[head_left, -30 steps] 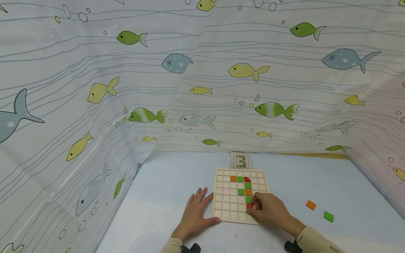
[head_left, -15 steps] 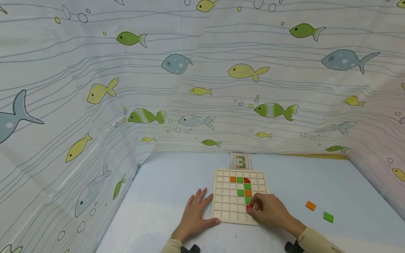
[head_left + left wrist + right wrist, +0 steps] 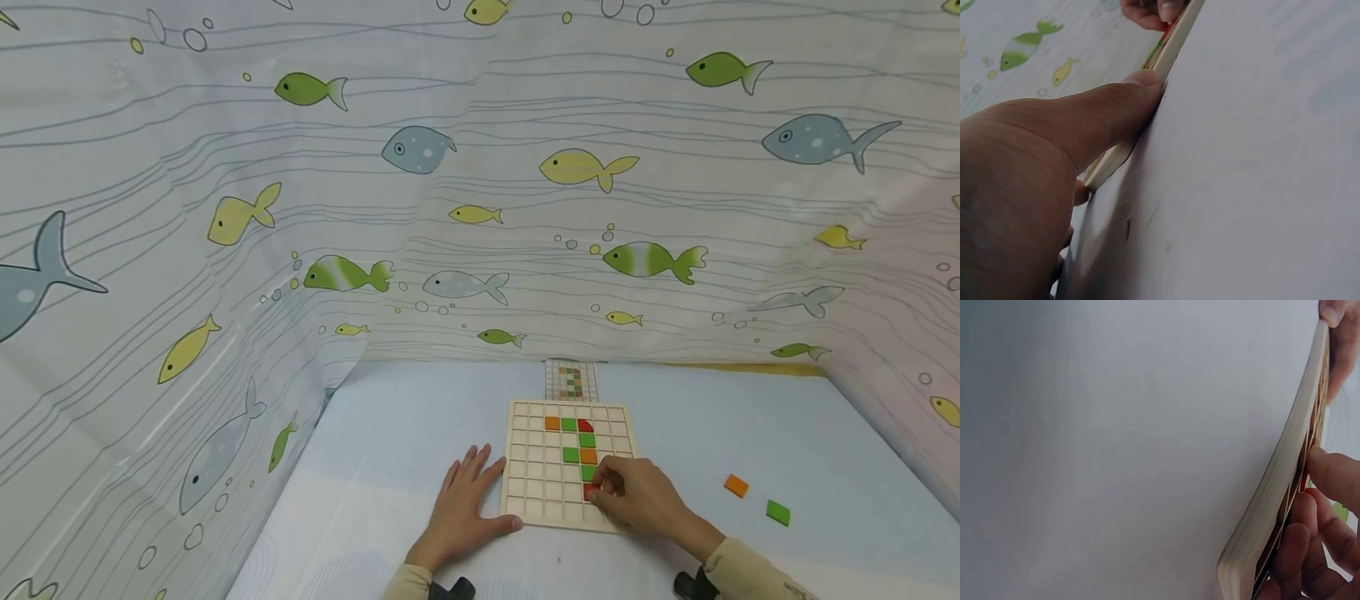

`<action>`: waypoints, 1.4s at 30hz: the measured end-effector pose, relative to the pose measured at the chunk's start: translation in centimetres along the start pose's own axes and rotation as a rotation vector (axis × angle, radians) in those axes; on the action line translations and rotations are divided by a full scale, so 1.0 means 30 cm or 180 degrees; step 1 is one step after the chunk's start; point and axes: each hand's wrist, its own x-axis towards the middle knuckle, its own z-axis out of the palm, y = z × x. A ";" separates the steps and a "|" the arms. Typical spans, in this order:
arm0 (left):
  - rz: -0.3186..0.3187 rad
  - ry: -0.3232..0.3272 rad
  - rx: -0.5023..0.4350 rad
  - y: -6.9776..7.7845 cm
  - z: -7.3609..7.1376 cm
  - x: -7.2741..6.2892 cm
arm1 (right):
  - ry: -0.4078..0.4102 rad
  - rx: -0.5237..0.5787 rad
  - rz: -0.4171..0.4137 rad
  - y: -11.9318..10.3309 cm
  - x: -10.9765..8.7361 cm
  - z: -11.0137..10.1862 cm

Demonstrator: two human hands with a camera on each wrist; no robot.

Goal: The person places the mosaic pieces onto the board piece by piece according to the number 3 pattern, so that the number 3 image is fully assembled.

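Observation:
A wooden grid board [image 3: 534,487] lies on the table with orange, green and red tiles set in some of its squares. My left hand [image 3: 463,510] rests at its left side, fingers spread, and the thumb [image 3: 1129,103] touches the front edge in the left wrist view. My right hand [image 3: 641,498] pinches a red tile [image 3: 588,492] between thumb and finger, low on the board. Part of that tile is hidden by the fingers. Just above it sits a green tile [image 3: 588,472]; higher up is a red tile with a rounded corner [image 3: 585,426].
Behind the board lies a card [image 3: 555,383] printed with a coloured grid pattern. A loose orange tile [image 3: 737,486] and a loose green tile [image 3: 778,512] lie on the table to the right. Fish-printed cloth [image 3: 495,250] surrounds the table at the back and sides.
Both hands hold nearly the same place. The right thumb and finger stay at the red tile, with only a slight shift.

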 end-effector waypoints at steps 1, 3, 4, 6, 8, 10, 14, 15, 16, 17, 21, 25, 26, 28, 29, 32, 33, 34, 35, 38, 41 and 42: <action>0.0006 0.0008 0.0000 -0.001 0.001 0.000 | 0.0005 0.0006 -0.0025 0.001 0.001 -0.001; 0.0016 0.0015 -0.0002 -0.001 0.001 0.001 | 0.0009 0.0019 -0.0059 0.003 0.002 -0.002; 0.0014 0.0010 -0.0004 -0.001 0.001 0.001 | 0.0011 0.0025 -0.0067 0.004 0.002 -0.002; 0.0008 0.0000 -0.0017 -0.002 0.001 0.002 | 0.0012 0.0047 -0.0066 0.004 0.002 -0.003; -0.0013 -0.0027 -0.0025 -0.002 0.001 0.003 | 0.0007 0.0075 -0.0054 0.003 0.001 -0.003; -0.0049 -0.0050 -0.0041 -0.003 0.002 0.005 | 0.0000 0.0113 -0.0036 0.003 0.000 -0.003; -0.0116 -0.0078 -0.0048 -0.004 0.001 0.006 | -0.0002 0.0214 -0.0038 0.009 0.000 -0.002; -0.0124 -0.0079 -0.0044 -0.005 0.002 0.006 | 0.0001 0.0228 -0.0040 0.010 0.000 -0.001; -0.0123 -0.0076 -0.0041 -0.005 0.002 0.006 | 0.0006 0.0241 -0.0047 0.012 0.001 0.000; -0.0125 -0.0076 -0.0031 -0.006 0.002 0.006 | 0.0007 0.0256 -0.0052 0.012 0.001 -0.001; -0.0123 -0.0072 -0.0040 -0.007 0.004 0.006 | 0.0002 0.0274 -0.0068 0.012 0.001 -0.001; -0.0121 -0.0084 -0.0056 -0.010 0.006 0.007 | -0.0013 0.0316 -0.0077 0.011 0.000 -0.003; -0.0119 -0.0085 -0.0052 -0.011 0.007 0.007 | -0.0012 0.0323 -0.0089 0.012 0.000 -0.003; -0.0109 -0.0082 -0.0039 -0.012 0.007 0.007 | -0.0014 0.0325 -0.0094 0.014 0.001 -0.001; -0.0106 -0.0083 -0.0033 -0.012 0.007 0.007 | -0.0015 0.0325 -0.0090 0.014 0.001 0.000; -0.0104 -0.0085 -0.0058 -0.010 0.005 0.007 | -0.0009 0.0292 -0.0014 0.017 0.003 0.005; -0.0106 -0.0090 -0.0062 -0.010 0.004 0.007 | -0.0015 0.0279 0.0031 0.017 0.004 0.007; -0.0110 -0.0094 -0.0077 -0.009 0.004 0.007 | -0.0019 0.0275 0.0064 0.017 0.005 0.008; -0.0112 -0.0097 -0.0090 -0.009 0.003 0.007 | -0.0022 0.0267 0.0097 0.016 0.006 0.008; -0.0109 -0.0100 -0.0086 -0.007 0.001 0.007 | -0.0034 0.0292 0.0111 0.015 0.005 0.005; -0.0080 -0.0087 -0.0066 -0.004 -0.002 0.007 | -0.0068 0.0415 0.0085 0.017 0.005 -0.007; -0.0071 -0.0078 -0.0061 -0.004 -0.003 0.007 | -0.0073 0.0468 0.0077 0.018 0.004 -0.014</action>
